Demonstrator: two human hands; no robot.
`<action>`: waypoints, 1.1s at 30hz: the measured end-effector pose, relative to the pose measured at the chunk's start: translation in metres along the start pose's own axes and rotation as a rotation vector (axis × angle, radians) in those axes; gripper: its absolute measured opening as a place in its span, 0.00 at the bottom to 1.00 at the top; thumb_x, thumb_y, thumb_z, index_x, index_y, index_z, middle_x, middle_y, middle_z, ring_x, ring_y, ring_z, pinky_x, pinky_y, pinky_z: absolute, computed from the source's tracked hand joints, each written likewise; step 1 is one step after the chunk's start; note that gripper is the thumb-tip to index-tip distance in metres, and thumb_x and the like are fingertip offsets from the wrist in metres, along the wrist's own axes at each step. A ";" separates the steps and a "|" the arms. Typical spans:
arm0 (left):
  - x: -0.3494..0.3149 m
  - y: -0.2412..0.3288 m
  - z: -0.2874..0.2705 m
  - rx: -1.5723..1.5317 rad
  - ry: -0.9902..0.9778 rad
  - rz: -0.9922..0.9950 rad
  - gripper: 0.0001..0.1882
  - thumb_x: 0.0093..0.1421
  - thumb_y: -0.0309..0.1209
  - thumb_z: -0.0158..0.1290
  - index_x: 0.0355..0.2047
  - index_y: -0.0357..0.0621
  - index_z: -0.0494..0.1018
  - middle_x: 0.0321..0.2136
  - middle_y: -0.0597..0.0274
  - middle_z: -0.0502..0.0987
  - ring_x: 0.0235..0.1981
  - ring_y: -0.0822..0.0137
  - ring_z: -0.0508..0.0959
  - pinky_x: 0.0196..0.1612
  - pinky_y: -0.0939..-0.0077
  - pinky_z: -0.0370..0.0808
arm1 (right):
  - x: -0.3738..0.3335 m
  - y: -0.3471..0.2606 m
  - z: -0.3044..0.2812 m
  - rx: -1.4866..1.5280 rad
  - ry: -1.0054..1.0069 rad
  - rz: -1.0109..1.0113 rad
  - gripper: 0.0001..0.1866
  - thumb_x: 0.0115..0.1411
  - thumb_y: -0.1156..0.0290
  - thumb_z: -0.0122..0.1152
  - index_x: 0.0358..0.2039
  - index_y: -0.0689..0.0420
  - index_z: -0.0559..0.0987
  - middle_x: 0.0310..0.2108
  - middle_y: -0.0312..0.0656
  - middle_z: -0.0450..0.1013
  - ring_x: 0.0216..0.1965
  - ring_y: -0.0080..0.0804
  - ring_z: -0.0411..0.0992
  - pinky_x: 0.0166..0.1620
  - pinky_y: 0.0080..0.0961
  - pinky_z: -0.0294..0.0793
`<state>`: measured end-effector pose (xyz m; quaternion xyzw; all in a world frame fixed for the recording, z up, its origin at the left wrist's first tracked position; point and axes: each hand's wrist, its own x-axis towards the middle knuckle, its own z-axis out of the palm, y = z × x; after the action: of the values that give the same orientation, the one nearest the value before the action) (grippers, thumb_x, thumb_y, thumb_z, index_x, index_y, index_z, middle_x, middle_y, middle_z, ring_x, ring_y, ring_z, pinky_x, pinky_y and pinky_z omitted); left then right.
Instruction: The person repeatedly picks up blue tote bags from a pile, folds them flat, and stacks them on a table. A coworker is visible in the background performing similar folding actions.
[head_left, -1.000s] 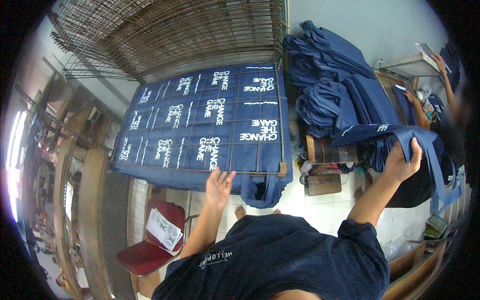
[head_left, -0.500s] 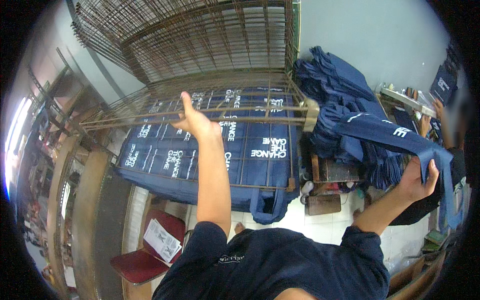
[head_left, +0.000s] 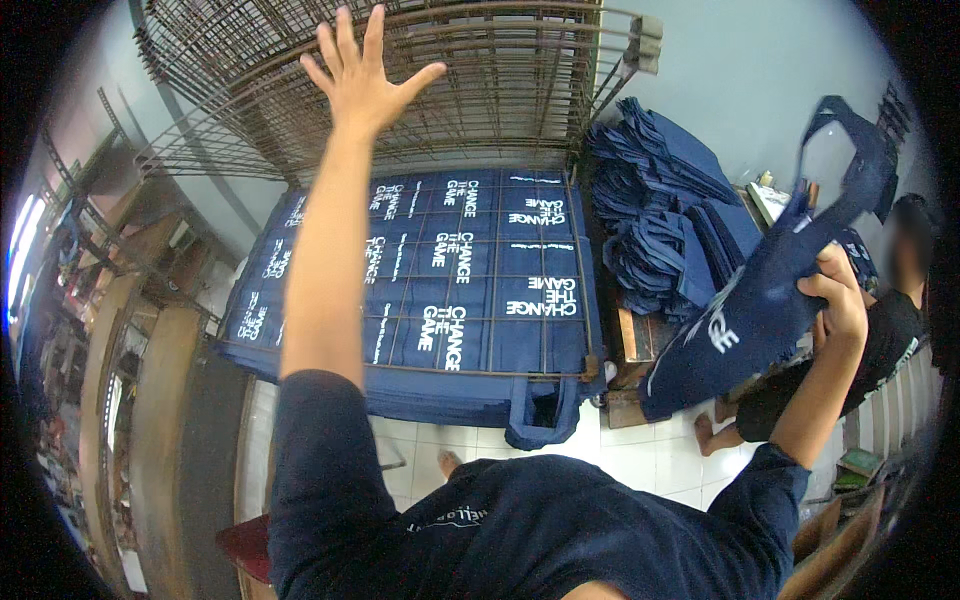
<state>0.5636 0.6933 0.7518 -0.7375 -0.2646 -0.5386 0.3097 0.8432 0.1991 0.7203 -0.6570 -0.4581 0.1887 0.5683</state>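
Note:
My left hand (head_left: 362, 90) is raised with its fingers spread wide, at the lowest of the lifted wire trays (head_left: 500, 100) of a drying rack; whether the palm touches the wires I cannot tell. My right hand (head_left: 838, 300) is closed around a navy fabric tote bag (head_left: 755, 300) with white print, near its handles. The bag hangs slanted, one handle loop standing up above my fist. Below my left arm, several printed navy bags (head_left: 400, 310) lie in rows on a wire tray. One handle loop (head_left: 545, 415) droops over the front edge.
Heaped navy bags (head_left: 660, 170) rest on a wooden table (head_left: 635, 350) to the right. Another person (head_left: 890, 340) in dark clothes sits beyond my right hand. Wooden beams (head_left: 190, 430) and shelving stand on the left. A dark red chair (head_left: 245, 548) is at the lower left.
A wire tray has swung up and away from the bags, and my left hand has moved up with its fingers spreading. My right hand has raised the tote bag, which now hangs toward the table.

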 end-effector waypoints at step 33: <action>0.000 -0.454 0.038 -0.044 0.313 0.502 0.38 0.40 0.68 0.49 0.38 0.49 0.68 0.24 0.64 0.67 0.25 0.64 0.72 0.28 0.71 0.69 | 0.385 -0.075 0.743 -0.895 -0.735 -0.975 0.16 0.44 0.75 0.48 0.34 0.57 0.77 0.31 0.52 0.74 0.36 0.52 0.72 0.39 0.48 0.70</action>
<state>0.2594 1.0247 0.8213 -0.6945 -0.0112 -0.5577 0.4544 0.4388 0.9352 0.6842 -0.4428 -0.8896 -0.0812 0.0773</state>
